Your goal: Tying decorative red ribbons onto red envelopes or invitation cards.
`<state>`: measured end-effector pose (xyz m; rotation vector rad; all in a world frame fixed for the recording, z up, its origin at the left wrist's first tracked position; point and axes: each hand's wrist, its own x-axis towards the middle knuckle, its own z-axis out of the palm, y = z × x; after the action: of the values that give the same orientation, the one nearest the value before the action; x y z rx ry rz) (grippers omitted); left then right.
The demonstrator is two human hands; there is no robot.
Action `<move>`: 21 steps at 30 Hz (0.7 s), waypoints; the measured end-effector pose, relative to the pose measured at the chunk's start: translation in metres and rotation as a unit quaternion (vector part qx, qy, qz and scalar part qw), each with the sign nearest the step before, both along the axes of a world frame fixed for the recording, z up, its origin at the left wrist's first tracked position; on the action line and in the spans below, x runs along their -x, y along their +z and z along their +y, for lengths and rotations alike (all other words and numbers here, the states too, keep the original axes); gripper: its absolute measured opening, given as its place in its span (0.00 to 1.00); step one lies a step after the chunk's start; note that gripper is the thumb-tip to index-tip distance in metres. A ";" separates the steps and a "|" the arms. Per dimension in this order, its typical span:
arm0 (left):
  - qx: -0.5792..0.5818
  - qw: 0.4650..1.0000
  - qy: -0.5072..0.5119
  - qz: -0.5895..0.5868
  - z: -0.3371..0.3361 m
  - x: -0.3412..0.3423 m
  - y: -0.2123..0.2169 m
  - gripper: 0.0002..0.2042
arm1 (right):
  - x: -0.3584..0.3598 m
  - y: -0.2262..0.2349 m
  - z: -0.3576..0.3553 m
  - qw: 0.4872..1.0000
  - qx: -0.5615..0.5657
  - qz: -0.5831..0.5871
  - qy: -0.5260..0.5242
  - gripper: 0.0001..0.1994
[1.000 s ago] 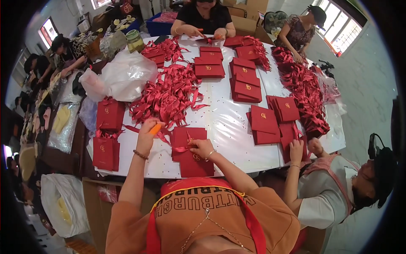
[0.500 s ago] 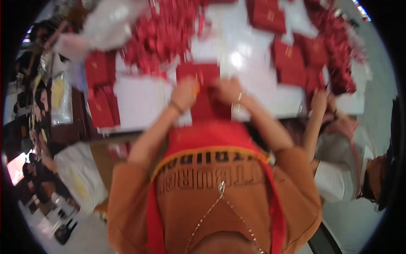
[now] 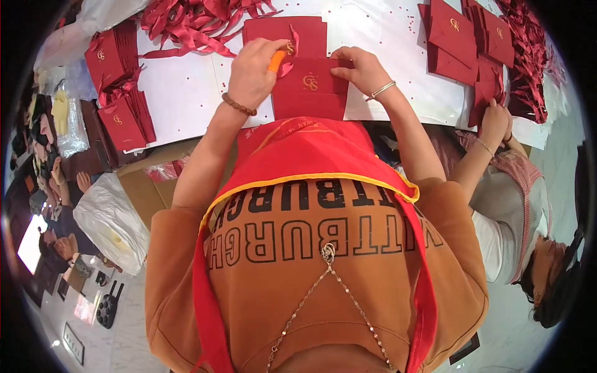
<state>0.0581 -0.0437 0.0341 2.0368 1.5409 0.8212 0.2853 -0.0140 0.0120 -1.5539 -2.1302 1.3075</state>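
Note:
A dark red paper envelope (image 3: 311, 93) with a gold emblem lies flat in front of me, at the near edge of the table. It overlaps more red envelopes (image 3: 314, 31) just beyond it. A short red ribbon (image 3: 294, 38) stands up by its left corner, its other end showing below my fingers. My left hand (image 3: 252, 74), with orange tape round a finger, is closed in a pinch on this ribbon. My right hand (image 3: 364, 73) pinches the envelope's upper right edge between thumb and forefinger. What lies under the left fingertips is partly hidden.
A heap of loose red ribbons (image 3: 186, 25) lies at the far left of the white table (image 3: 186, 87). Stacked red envelopes (image 3: 127, 118) stand left, with more envelope stacks (image 3: 453, 37) and ribbons (image 3: 522, 62) right. A co-worker's hands (image 3: 495, 121) work at right.
The view has tilted, shifting the table upward, and is sharper now. My right hand has moved from over the envelope to its right edge. My left hand stays at the left side.

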 end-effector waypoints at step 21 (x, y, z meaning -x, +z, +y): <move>0.144 0.989 0.020 0.041 -0.013 -0.056 -0.023 0.04 | 0.003 -0.021 -0.010 0.994 -0.021 0.103 -0.042 0.13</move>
<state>0.1141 -0.0565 0.0113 1.8541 1.6423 0.5006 0.2827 -0.0243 -0.0094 -1.4099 -1.9335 1.3238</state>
